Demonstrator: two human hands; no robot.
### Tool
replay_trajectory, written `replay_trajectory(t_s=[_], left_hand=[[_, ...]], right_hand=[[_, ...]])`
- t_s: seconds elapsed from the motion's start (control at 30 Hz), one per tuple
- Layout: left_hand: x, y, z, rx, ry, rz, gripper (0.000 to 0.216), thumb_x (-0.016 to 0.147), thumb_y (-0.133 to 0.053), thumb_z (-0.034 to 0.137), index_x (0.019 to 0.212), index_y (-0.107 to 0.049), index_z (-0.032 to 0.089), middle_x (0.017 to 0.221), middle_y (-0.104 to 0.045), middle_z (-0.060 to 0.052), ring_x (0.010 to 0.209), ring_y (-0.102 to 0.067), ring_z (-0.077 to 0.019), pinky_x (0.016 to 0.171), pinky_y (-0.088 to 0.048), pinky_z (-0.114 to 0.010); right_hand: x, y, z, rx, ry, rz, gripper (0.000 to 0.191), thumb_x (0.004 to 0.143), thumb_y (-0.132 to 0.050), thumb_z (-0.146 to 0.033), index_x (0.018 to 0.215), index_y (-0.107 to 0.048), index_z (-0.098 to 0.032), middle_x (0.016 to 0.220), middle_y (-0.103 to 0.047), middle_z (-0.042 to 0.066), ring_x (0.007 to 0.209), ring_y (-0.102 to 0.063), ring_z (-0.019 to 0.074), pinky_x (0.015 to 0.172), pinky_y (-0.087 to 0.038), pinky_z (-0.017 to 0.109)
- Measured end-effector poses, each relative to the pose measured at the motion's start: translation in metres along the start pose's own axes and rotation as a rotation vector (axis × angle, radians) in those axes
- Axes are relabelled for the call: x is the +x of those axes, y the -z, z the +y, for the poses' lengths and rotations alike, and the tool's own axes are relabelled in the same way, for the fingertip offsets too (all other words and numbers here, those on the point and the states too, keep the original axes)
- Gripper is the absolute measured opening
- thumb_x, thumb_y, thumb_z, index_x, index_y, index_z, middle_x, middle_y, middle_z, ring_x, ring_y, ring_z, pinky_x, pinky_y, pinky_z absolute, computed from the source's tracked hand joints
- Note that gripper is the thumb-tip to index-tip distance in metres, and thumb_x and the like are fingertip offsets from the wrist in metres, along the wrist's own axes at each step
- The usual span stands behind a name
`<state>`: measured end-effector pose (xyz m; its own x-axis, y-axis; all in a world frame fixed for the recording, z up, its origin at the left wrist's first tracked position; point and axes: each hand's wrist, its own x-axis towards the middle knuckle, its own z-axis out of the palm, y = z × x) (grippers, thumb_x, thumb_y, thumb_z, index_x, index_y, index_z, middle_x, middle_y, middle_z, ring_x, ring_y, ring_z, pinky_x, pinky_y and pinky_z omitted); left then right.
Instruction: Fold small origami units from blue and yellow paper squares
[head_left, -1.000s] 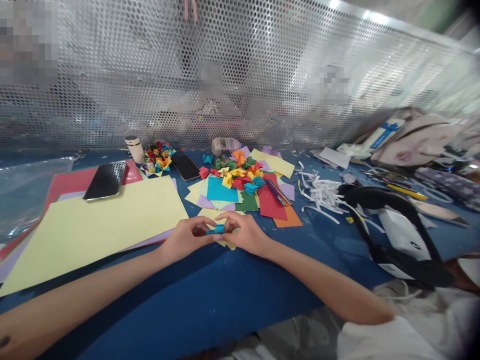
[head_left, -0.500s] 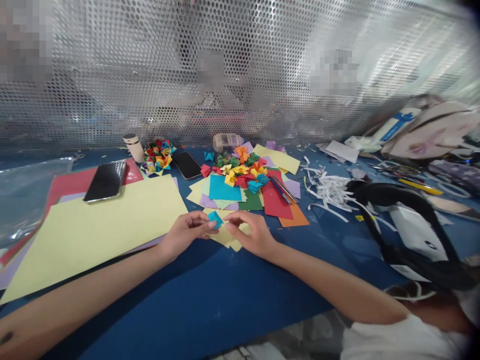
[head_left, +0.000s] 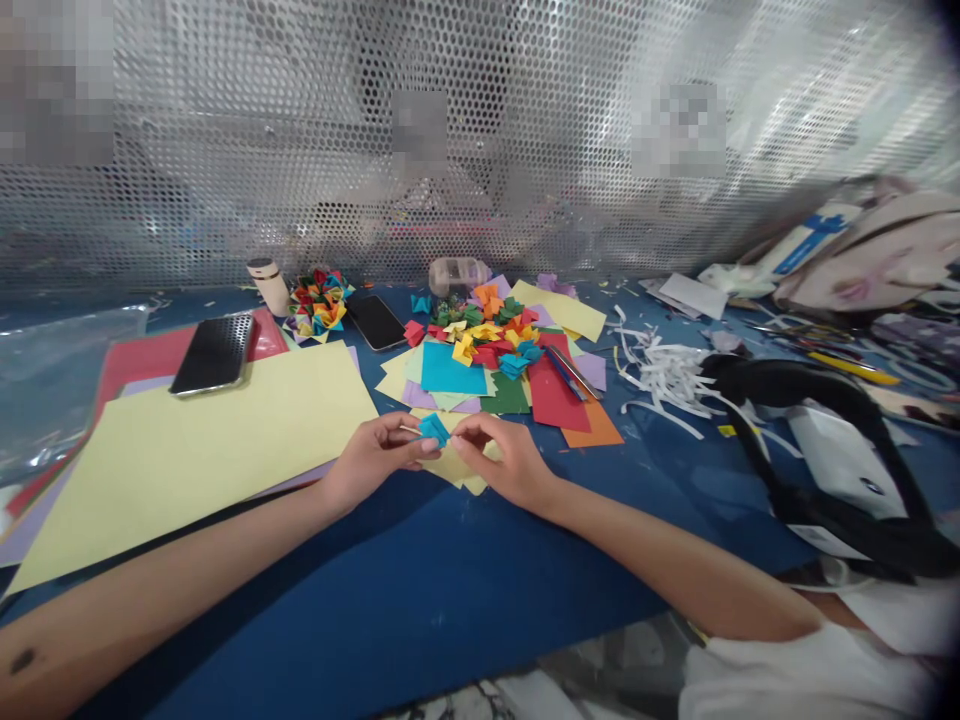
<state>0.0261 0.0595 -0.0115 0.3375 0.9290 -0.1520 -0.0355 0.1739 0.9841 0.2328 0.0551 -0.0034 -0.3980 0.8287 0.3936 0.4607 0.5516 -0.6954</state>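
Between the fingertips of my left hand (head_left: 373,453) is a small folded blue paper piece (head_left: 433,430), its creased faces turned up. At its right corner, the thumb and index finger of my right hand (head_left: 504,455) pinch together on the paper. Pale yellow paper squares (head_left: 451,466) lie on the table just beneath. Behind my hands, a flat blue paper square (head_left: 453,370) rests on other coloured sheets, and a heap of small folded paper pieces (head_left: 487,345) in several colours sits beyond it.
Large yellow sheets (head_left: 225,430) lie at left with a black phone (head_left: 214,353) on top. Another phone (head_left: 376,322) is near a multicoloured paper ball (head_left: 319,303). Pens (head_left: 571,373), white paper strips (head_left: 664,375) and a black strap (head_left: 739,440) are at right. A perforated panel (head_left: 480,220) stands behind.
My right thumb and index finger have closed in on the blue paper's right corner. The paper has turned a little in my left hand, and the view has shifted slightly.
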Motion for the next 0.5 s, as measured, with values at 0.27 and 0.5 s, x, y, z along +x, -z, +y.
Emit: replay_trajectory(t_s=[0.27, 0.5], left_hand=[[-0.0011, -0.0031, 0.0031, -0.002, -0.146, 0.035, 0.046, 0.071, -0.08, 0.039, 0.106, -0.056, 0.02, 0.104, -0.07, -0.006, 0.095, -0.067, -0.0197, 0.08, -0.054, -0.031], [-0.0051, -0.0025, 0.0047, 0.087, -0.269, 0.093, 0.025, 0.078, -0.072, 0.042, 0.078, -0.063, 0.019, 0.109, -0.058, -0.007, 0.113, -0.054, -0.0242, 0.081, -0.048, -0.029]], right_hand=[[-0.0013, -0.0018, 0.004, -0.105, 0.077, 0.042, 0.012, 0.092, -0.052, -0.027, 0.086, -0.06, -0.02, 0.076, -0.068, 0.001, 0.062, -0.06, 0.011, 0.059, -0.047, 0.022], [-0.0001, 0.0058, 0.0028, -0.431, 0.36, 0.069, 0.015, 0.092, -0.052, -0.022, 0.081, -0.062, -0.02, 0.067, -0.067, 0.002, 0.064, -0.06, 0.0153, 0.063, -0.042, 0.028]])
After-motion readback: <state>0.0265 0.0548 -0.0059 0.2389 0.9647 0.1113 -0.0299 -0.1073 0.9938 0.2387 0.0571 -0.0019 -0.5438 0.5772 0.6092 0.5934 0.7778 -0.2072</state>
